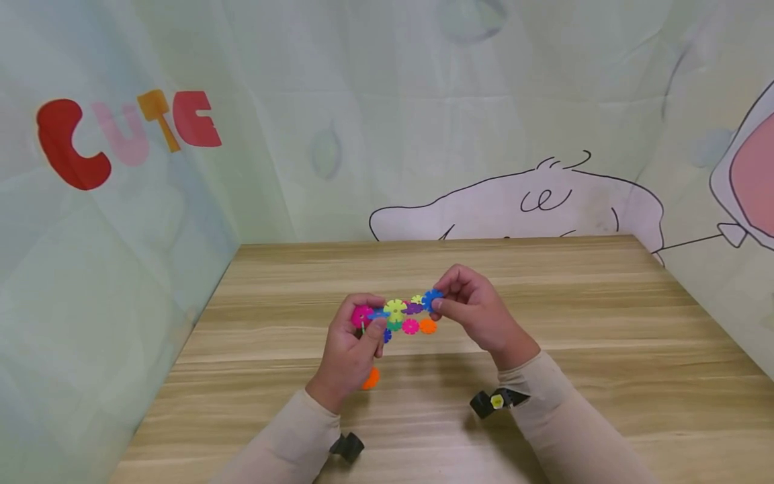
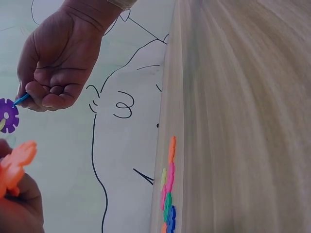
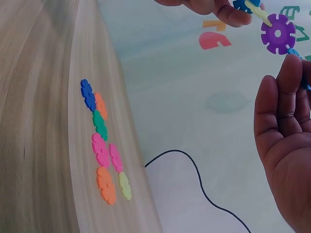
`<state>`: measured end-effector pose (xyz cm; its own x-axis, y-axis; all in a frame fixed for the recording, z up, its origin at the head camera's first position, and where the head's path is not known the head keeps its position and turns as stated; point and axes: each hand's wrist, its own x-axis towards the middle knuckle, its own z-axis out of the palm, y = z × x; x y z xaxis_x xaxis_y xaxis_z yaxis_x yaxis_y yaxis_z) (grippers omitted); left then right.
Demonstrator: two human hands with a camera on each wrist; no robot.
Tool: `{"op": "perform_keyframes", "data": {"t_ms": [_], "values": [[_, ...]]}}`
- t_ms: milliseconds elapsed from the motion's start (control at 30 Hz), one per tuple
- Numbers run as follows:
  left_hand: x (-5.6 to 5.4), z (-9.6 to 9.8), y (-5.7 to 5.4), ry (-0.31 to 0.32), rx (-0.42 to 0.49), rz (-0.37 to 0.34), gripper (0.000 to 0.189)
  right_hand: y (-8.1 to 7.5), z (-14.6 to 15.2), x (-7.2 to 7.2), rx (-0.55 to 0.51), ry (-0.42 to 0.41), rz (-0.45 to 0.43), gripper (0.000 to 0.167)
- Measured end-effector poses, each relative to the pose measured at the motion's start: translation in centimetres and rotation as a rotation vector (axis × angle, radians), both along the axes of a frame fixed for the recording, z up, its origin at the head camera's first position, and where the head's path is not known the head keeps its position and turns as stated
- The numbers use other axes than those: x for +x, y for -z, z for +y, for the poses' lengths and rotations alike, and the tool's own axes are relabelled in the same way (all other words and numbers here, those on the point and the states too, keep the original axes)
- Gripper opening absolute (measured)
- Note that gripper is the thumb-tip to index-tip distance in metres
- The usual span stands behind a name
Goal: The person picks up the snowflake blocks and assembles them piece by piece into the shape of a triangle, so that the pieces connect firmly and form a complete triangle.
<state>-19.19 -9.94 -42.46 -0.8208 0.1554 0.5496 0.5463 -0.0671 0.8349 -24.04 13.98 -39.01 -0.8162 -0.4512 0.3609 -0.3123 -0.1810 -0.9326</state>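
Note:
A short chain of notched plastic discs spans both hands above the table. My left hand [image 1: 346, 353] grips its left end, where a pink disc [image 1: 361, 316] and an edge-on blue disc show. A yellow disc [image 1: 396, 310] and a purple disc [image 3: 278, 33] form the middle. At the right end, my right hand [image 1: 480, 310] pinches a blue disc [image 1: 431, 300] between thumb and fingers. An orange notched piece [image 2: 18, 162] shows against the left hand in the left wrist view. Fingers partly hide the chain's left end.
Loose discs lie on the wooden table [image 1: 605, 323] behind the chain: dark blue [image 3: 88, 94], green [image 3: 99, 125], pink [image 3: 100, 150], orange [image 3: 106, 185] and yellow [image 3: 125, 185], among others. A printed cloth backdrop [image 1: 363, 121] stands along the table's back and sides.

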Motion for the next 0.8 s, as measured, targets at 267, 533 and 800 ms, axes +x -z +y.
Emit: {"op": "perform_keyframes", "data": {"t_ms": [267, 533, 800], "values": [[-0.01, 0.02, 0.00, -0.009, 0.003, -0.004, 0.021, -0.04, 0.00, 0.01, -0.001, -0.016, 0.018, 0.011], [-0.08, 0.01, 0.10, -0.013, 0.005, 0.015, 0.021, -0.16, -0.16, 0.20, 0.017, -0.018, 0.012, 0.011], [-0.03, 0.06, 0.04, 0.022, 0.001, 0.039, 0.019, -0.21, -0.67, 0.59, 0.028, -0.002, 0.025, 0.013]]}}
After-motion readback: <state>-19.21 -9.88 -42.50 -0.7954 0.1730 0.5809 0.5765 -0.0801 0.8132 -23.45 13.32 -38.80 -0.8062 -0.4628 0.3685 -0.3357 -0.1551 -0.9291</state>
